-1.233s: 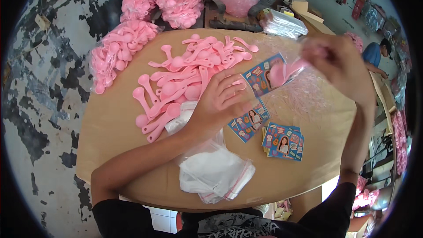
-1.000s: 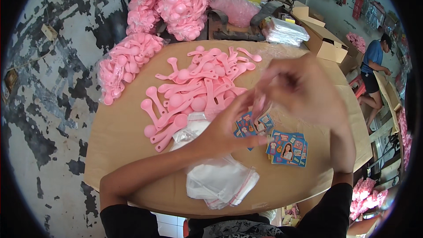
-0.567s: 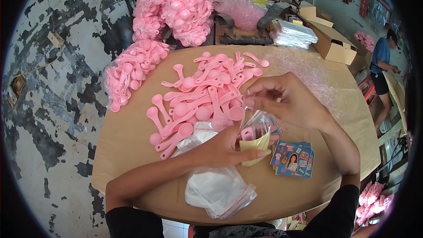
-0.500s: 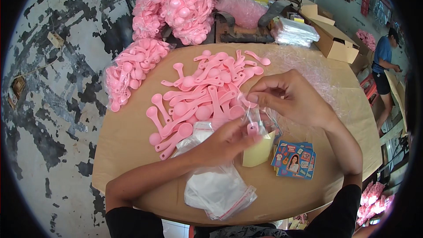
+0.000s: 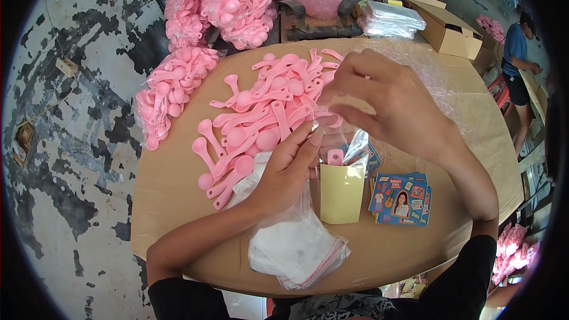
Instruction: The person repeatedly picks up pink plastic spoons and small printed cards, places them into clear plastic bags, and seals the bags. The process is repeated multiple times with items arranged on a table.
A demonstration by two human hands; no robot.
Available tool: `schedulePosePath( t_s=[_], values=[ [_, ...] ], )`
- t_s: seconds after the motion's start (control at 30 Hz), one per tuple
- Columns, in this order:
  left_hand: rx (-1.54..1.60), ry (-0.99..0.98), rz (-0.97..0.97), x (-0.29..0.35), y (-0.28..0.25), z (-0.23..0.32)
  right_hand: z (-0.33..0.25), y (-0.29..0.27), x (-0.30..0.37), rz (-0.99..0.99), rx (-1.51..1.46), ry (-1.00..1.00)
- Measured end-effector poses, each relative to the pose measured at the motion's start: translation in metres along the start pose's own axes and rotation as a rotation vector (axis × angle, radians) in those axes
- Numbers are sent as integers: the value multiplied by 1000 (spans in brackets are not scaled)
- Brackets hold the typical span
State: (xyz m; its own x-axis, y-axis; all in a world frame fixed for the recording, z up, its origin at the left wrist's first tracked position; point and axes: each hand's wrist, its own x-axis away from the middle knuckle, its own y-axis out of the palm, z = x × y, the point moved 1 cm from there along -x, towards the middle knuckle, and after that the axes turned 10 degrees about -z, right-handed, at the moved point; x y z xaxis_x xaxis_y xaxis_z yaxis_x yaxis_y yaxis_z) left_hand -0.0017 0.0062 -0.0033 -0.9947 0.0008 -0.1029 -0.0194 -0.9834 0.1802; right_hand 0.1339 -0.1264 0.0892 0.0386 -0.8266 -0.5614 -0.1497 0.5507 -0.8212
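A small clear plastic bag (image 5: 357, 147) is pinched at its upper left edge by my left hand (image 5: 289, 172). Inside it are a pale yellow card (image 5: 342, 197) and a pink measuring spoon (image 5: 335, 156), whose holed handle end shows above the card. My right hand (image 5: 388, 104) hovers over the bag's top with thumb and fingers apart; I see nothing in it. A heap of pink measuring spoons (image 5: 278, 106) lies just beyond my hands. Under my left wrist rests a stack of empty clear bags (image 5: 296, 255). Blue printed cards (image 5: 401, 200) sit in a pile beside the yellow card.
Big clear sacks of pink spoons (image 5: 222, 3) stand at the far left, with a smaller sack (image 5: 172, 92) at the table's left edge. Thin plastic scraps (image 5: 424, 77) lie at the right. Behind are packed bags (image 5: 391, 19), a cardboard box (image 5: 447, 32) and a person (image 5: 517, 53).
My right hand has lifted up and away from the bag, its fingers parting. My left hand has shifted left to the bag's edge, uncovering the yellow card. The whole view has shifted slightly.
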Motion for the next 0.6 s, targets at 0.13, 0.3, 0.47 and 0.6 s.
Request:
schedulePosePath(
  t_s=[0.13,0.3,0.47,0.6],
  values=[
    [-27,-5,53,7,8,4,-2,5,4,-162,103,-71],
    [-67,-59,11,10,9,3,4,12,10,-181,238,-75],
    [-131,-88,42,6,12,1,5,18,16,-233,273,-125],
    [-306,-166,-7,5,10,6,11,26,17,-252,307,-108]
  ],
)
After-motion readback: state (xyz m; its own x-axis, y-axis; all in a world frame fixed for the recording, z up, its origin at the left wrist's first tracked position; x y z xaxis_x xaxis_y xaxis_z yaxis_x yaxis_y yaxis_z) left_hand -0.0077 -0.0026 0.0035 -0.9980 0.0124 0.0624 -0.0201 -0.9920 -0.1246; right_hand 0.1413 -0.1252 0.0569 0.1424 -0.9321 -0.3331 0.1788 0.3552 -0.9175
